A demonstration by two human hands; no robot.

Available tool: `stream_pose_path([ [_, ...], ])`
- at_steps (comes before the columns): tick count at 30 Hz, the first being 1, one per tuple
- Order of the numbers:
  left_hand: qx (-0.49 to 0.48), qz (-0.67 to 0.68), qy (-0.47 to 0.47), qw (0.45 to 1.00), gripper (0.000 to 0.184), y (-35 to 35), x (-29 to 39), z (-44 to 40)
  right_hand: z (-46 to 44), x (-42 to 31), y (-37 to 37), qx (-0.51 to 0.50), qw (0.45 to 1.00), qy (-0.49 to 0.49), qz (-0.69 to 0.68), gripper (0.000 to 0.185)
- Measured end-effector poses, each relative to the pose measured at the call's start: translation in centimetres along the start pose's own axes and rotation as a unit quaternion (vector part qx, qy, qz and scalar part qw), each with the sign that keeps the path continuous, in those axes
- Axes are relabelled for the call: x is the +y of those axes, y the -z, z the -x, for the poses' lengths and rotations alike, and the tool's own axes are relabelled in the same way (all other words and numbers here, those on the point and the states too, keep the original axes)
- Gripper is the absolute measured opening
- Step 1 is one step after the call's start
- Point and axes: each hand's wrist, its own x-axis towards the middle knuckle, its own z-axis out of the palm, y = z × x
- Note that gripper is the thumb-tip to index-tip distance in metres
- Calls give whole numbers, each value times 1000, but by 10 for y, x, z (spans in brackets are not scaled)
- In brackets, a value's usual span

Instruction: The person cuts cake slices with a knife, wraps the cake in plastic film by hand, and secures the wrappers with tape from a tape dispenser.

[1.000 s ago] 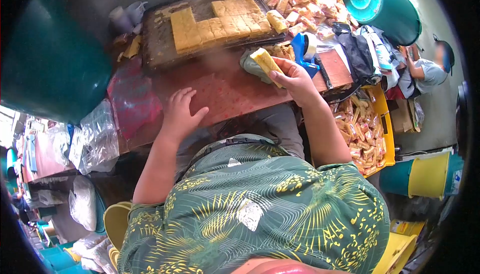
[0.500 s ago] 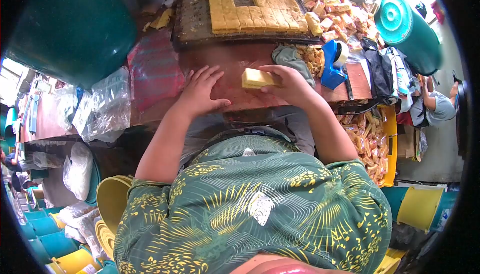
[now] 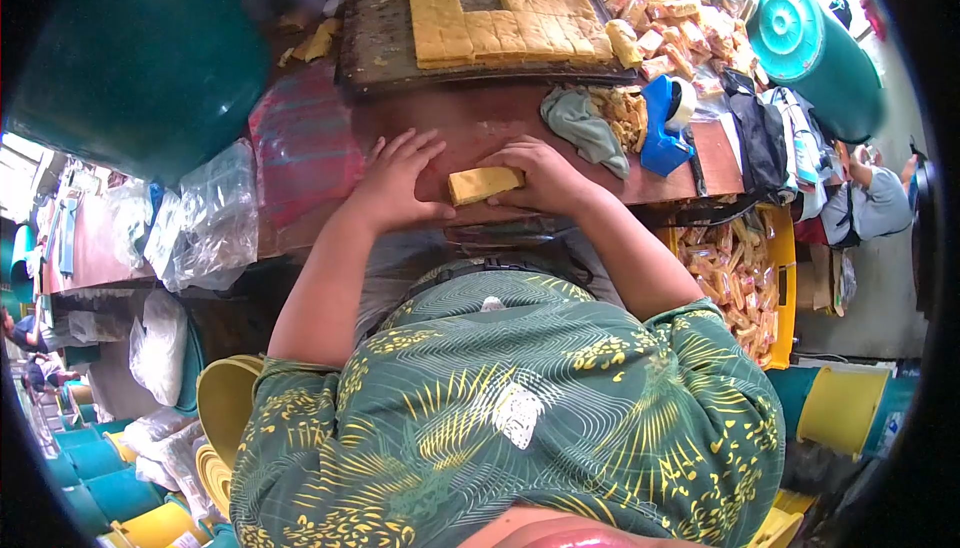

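My right hand grips a rectangular slice of yellow cake at its right end, fingers behind and thumb in front. The slice is just above the brown tabletop, near its front edge. My left hand is open to the left of the slice, its fingers spread and pointing away from me. Its thumb tip comes close to the slice's left end; I cannot tell whether they touch. Beyond both hands, a dark baking tray carries a sheet of cut yellow cake with a gap at its back edge.
Wrapped cakes are heaped right of the tray. Nearer are a grey-green cloth, a blue tape dispenser and cake scraps. Clear plastic bags hang over the left edge. A yellow crate of wrapped cakes stands low right.
The cake slice has moved left and slightly toward me in my right hand, closer to my left hand. My left hand stays open in nearly the same place.
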Motion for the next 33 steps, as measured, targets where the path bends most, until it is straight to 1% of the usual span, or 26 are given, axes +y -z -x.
stream_pose_path([
  [2,1,0,-1,1000,110,1,1,0,2,2,-4,7,1000,2,20,60],
  [4,6,4,-1,1000,104,4,3,3,14,-9,-3,74,995,0,66,66],
  [5,34,53,-6,998,98,4,0,3,21,-16,-3,107,990,0,89,69],
  [7,90,148,-15,985,86,0,-12,-1,49,-18,6,109,989,16,101,72],
  [8,128,178,-5,976,79,-2,-17,-8,64,-16,12,109,988,24,106,74],
  [10,200,239,18,950,66,-2,-21,-24,96,-9,18,88,981,-17,172,73],
  [11,249,169,32,953,56,-4,-16,-32,105,-6,16,76,975,-40,204,72],
  [14,231,42,103,966,49,-7,-3,-56,111,6,-1,147,957,-41,245,75],
  [15,202,60,97,973,46,-6,-2,-64,104,-3,-5,141,960,-41,238,78],
  [16,174,78,91,977,43,-3,-2,-71,100,-10,-10,115,964,-26,237,74],
  [17,144,96,85,981,40,-3,-1,-75,94,-16,-15,114,971,22,211,69],
  [18,140,126,86,978,38,1,3,-76,88,-21,-19,112,974,71,183,65],
  [20,132,181,89,971,34,11,11,-76,75,-39,-3,89,982,74,151,61],
  [21,134,180,94,970,32,11,9,-76,68,-49,7,77,985,75,134,59],
  [23,134,181,106,968,30,5,6,-74,53,-44,21,116,989,68,61,48],
  [24,158,171,95,968,29,-1,3,-73,45,-38,25,137,988,70,31,43],
  [25,183,161,83,966,27,-8,0,-73,36,-39,24,157,985,43,50,29],
  [28,233,127,45,963,21,-16,0,-68,18,-29,8,141,982,23,126,27],
  [29,245,116,34,962,18,-18,2,-67,17,-28,2,139,981,26,129,23],
  [32,264,117,25,957,16,-22,1,-67,18,-30,-7,136,975,36,174,26],
  [33,271,115,20,956,17,-23,0,-67,19,-34,-7,134,976,27,168,26],
])
